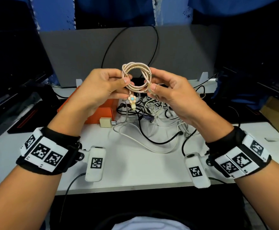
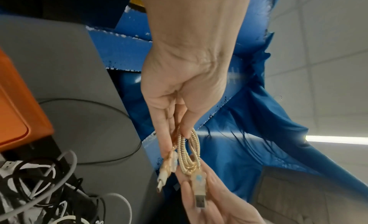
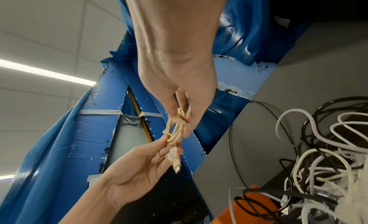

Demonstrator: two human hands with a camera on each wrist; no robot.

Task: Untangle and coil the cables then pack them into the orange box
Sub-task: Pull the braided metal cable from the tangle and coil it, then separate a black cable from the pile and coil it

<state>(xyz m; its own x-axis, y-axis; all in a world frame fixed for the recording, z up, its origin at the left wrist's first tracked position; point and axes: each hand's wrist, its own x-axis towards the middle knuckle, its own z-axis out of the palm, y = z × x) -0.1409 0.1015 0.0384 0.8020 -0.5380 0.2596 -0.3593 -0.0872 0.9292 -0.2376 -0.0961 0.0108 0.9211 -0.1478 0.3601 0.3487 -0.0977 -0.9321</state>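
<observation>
One cable coiled and held in the air, many others not yet sorted.

The pink-gold spiral-wrapped cable is wound into a small ring above the counter; the left hand pinches its left side and the right hand pinches its right side with the plug, so each grip is clamped on it. It is not yet packed in the orange plastic box. The tangled pile of white and black cables beside the box is not yet sorted. The inside of the box is hidden behind the left hand.
</observation>
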